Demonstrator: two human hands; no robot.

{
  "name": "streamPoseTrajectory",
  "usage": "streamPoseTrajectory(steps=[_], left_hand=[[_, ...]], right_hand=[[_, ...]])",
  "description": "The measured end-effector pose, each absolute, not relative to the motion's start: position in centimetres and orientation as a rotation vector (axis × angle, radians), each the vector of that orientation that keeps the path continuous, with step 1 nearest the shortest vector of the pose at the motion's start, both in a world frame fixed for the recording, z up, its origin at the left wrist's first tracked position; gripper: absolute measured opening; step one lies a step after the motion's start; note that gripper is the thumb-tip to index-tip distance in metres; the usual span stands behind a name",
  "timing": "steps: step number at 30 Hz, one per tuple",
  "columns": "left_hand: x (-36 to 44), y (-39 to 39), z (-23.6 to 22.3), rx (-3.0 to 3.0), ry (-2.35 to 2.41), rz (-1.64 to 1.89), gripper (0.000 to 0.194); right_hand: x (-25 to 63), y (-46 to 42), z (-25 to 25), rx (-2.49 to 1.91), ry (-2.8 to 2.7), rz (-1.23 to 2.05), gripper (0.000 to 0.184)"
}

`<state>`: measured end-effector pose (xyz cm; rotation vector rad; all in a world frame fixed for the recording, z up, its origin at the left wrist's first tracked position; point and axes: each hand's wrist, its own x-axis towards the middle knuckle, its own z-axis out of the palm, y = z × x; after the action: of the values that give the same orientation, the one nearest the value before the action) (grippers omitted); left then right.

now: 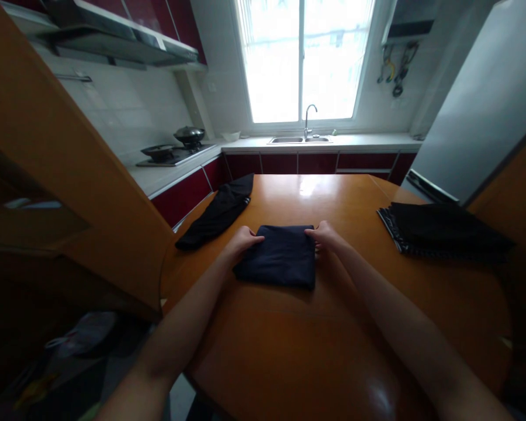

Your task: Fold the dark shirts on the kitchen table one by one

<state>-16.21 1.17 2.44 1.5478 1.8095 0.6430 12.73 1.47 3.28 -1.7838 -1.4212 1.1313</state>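
A folded dark navy garment (280, 257) lies as a compact rectangle on the wooden table (289, 351); its exact kind does not show. My left hand (244, 238) pinches its upper left edge, thumb on top. At the upper right corner, my right hand (324, 235) grips the cloth the same way, with the fingers partly hidden under it. To the left lies a black garment (221, 213) with small white stripes, long and loosely laid out. A stack of folded black clothes (442, 231) sits at the table's right side.
Beyond the table runs a white counter with a sink (300, 140) and tap below a window. A stove (179, 153) with pans stands at the back left. A refrigerator (482, 105) rises at the right, and wooden panels (83, 193) flank the table's left side.
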Motion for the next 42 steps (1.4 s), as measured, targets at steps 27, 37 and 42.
streamPoseTrajectory(steps=[27, 37, 42], left_hand=[[-13.7, -0.1, 4.6, 1.347, 1.135, 1.375, 0.099], [-10.1, -3.9, 9.3, 1.456, 0.939, 1.681, 0.091], [-8.0, -4.5, 8.2, 1.431, 0.930, 1.564, 0.079]], right_hand=[[12.6, -1.2, 6.5, -1.400, -1.243, 1.191, 0.017], [18.1, -6.3, 11.7, -0.933, -1.519, 0.661, 0.043], [21.0, -8.8, 10.9, -0.937, -1.542, 0.648, 0.044]])
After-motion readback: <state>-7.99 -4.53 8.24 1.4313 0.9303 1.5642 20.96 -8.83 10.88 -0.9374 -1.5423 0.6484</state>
